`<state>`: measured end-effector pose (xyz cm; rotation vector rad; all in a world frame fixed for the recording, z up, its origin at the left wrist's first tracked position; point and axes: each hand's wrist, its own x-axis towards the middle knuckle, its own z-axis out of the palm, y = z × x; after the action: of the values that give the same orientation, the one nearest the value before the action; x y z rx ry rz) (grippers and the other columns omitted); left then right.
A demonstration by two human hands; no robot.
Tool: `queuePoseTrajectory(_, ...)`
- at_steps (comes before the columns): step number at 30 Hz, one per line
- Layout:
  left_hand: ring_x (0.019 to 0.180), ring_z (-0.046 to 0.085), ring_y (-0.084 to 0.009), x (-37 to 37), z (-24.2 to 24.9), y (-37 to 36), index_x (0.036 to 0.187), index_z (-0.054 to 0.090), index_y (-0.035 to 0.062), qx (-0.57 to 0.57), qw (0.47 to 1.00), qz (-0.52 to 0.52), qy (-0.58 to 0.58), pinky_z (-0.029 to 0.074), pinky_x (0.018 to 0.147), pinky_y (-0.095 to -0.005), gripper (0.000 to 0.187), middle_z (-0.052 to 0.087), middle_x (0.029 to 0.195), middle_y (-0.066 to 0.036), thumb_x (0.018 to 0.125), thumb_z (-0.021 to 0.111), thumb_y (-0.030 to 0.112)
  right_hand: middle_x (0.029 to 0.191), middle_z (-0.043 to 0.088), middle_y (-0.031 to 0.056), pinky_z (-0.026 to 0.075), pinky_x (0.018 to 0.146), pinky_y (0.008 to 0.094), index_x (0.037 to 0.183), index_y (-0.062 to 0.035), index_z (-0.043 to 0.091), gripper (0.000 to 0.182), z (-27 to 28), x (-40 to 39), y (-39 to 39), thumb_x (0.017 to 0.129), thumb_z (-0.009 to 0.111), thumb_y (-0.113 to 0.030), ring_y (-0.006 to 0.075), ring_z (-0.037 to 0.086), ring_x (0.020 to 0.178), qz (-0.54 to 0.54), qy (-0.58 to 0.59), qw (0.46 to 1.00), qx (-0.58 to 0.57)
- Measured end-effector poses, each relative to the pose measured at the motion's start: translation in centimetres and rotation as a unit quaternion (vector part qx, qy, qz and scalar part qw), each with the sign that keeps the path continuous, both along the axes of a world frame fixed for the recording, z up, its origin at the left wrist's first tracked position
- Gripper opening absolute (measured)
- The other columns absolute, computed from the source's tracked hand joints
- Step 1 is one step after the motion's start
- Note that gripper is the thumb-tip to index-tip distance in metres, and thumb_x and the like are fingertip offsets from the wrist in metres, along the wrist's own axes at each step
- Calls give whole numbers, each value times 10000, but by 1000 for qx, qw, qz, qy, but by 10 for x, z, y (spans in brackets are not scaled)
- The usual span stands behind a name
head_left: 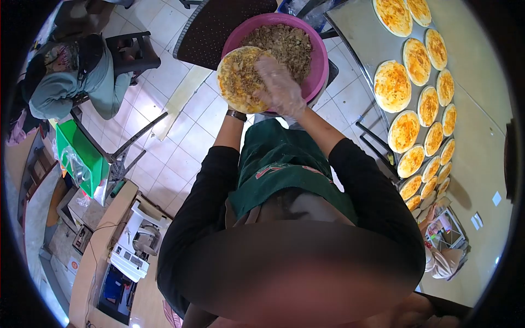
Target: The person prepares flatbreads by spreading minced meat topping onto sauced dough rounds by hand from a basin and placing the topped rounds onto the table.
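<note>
A round flatbread (232,76) with a yellow-orange top and crumbly brown filling scattered over it is held at the left edge of a pink basin (321,65). My left hand is under the bread, mostly hidden by it; only the wrist with a dark watch (237,115) shows. In a clear plastic glove, my right hand (281,87) lies over the bread's right side, its fingers blurred and partly on the filling. Brown crumbly filling (287,46) fills much of the basin.
Many orange-topped flatbreads (404,131) lie in rows on a long table (355,27) at right. A seated person (71,82) is at upper left, near a green tray (82,147). A white machine (134,240) stands at lower left. Another person's arm (426,218) shows at right.
</note>
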<state>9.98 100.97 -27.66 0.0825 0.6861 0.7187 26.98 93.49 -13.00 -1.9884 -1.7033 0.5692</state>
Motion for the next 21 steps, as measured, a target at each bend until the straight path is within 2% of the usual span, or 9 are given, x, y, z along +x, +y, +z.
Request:
queuePoseTrajectory(2,1268,498,-315,1,7,-3,1444,422,118,1,1000,2,18,459,1038,-492,618,504,1421,-127,979,415,525,1527,307,249,178,1192,459,1461,44,331,759,4,0,4,973,433,-528,359,279,1437,112,7,993,38)
queuePoseTrajectory(4,1273,497,-319,-3,17,0,1438,433,120,-20,972,9,-233,451,1039,-507,602,496,1430,-129,982,413,512,1494,369,244,199,1184,454,1464,3,356,720,-17,9,17,974,442,-517,352,308,1425,-21,-5,999,25)
queuePoseTrajectory(8,1275,496,-322,-2,18,-1,1438,433,119,-39,977,-6,-208,442,1045,-513,601,493,1432,-131,983,411,511,1468,410,240,247,1168,450,1460,-17,377,706,-15,16,24,973,438,-524,356,342,1405,-142,-24,990,-4)
queuePoseTrajectory(11,1277,495,-324,0,14,-2,1438,433,118,-50,976,-16,-212,436,1049,-517,600,491,1434,-132,984,410,510,1463,408,246,294,1148,437,1454,7,373,724,-5,15,25,969,448,-525,379,372,1373,85,-82,991,63)
queuePoseTrajectory(14,1278,494,-326,-2,13,-2,1438,434,117,-55,972,-16,-230,429,1054,-522,600,489,1436,-133,984,408,509,1477,412,213,301,1147,396,1467,10,356,738,0,23,28,993,390,-555,345,393,1370,-164,60,982,-71)
queuePoseTrajectory(16,1279,493,-327,-5,9,-2,1438,434,117,-58,965,-20,-255,425,1057,-525,600,488,1437,-134,985,407,508,1499,401,175,263,1165,349,1500,-64,339,701,13,21,21,1017,305,-570,288,368,1398,-384,602,684,-149)
queuePoseTrajectory(17,1280,493,-328,-7,5,-3,1438,434,117,-60,959,-21,-276,423,1058,-526,599,488,1437,-134,985,407,508,1499,401,175,263,1165,349,1500,-64,339,701,-19,25,10,1017,305,-570,288,368,1398,-386,601,683,-150)
queuePoseTrajectory(19,1281,492,-330,-7,9,0,1438,434,116,-64,950,-23,-304,418,1061,-529,599,486,1438,-135,985,406,507,1518,381,145,241,1172,327,1507,-68,328,706,-108,40,-16,1024,254,-577,246,342,1413,-206,425,879,-73)
queuePoseTrajectory(21,1285,489,-337,-2,40,4,1440,433,113,-78,967,-41,-238,400,1074,-539,604,481,1443,-138,985,404,509,1530,359,148,214,1181,324,1507,-46,316,712,-62,48,-10,1027,259,-568,241,307,1431,-205,423,880,-66)
